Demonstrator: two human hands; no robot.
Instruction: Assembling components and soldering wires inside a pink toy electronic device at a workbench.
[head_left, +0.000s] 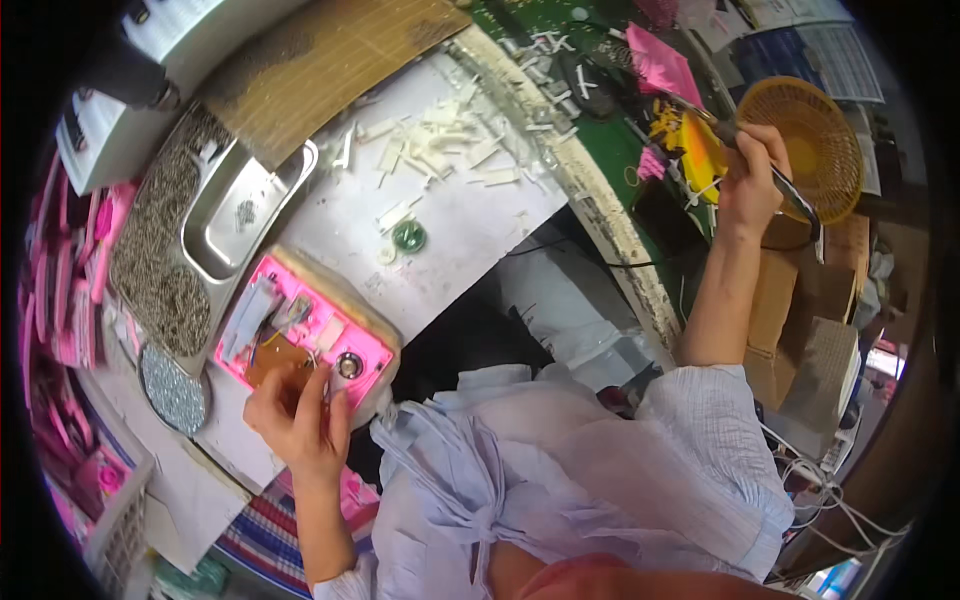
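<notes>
The left hand (297, 412) rests at the near edge of the desk (470, 230), fingers curled down onto a brown circuit board (275, 357) seated in a pink housing (305, 330), pinching or pressing it; whether it truly grips the board I cannot tell. The housing lies on a pale foam pad at the desk's near left corner, just beside a steel tray (235, 215) and a heap of small screws (160, 260). White plastic strips (435, 140) lie scattered toward the far edge. The right hand (752, 180), raised well off to the right beyond the desk's edge, is clenched around a slim dark tool (790, 195), close to a woven orange basket (805, 145).
</notes>
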